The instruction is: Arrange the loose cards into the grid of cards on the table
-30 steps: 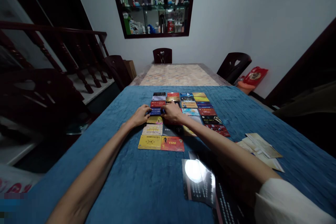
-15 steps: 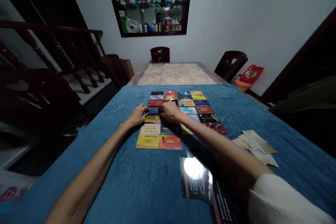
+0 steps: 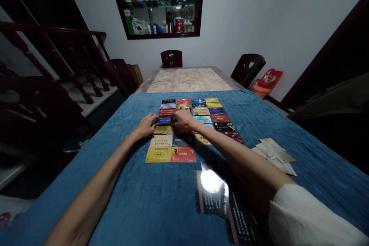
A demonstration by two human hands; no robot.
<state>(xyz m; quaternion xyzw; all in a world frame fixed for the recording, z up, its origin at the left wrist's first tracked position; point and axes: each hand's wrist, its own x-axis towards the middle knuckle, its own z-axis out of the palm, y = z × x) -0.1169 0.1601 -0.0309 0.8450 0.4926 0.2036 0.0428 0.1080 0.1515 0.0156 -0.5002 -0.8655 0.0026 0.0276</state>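
Rows of printed cards lie edge to edge on the blue cloth [image 3: 144, 196]. My left hand [image 3: 146, 124] has its bent fingertips at the left edge of a dark blue card [image 3: 165, 120] in the leftmost column. At that card's right edge, the curled fingers of my right hand [image 3: 183, 118] press in, hiding part of the second column. Just above the blue card is a red card [image 3: 167, 112]; below it sits a gold card [image 3: 163, 130]. Nearest me are a yellow card [image 3: 158, 155] and a red-orange card [image 3: 183, 155].
Black glossy sheets [image 3: 213, 196] with white print lie under my right forearm, one reflecting a lamp. A loose pile of pale cards [image 3: 275, 153] rests to the right. Chairs [image 3: 248, 70] stand around the table, with a stair railing [image 3: 69, 32] on the left.
The whole view has shifted slightly, so things appear a little further left. Both hands stay at the blue card's two ends, with hardly any movement.
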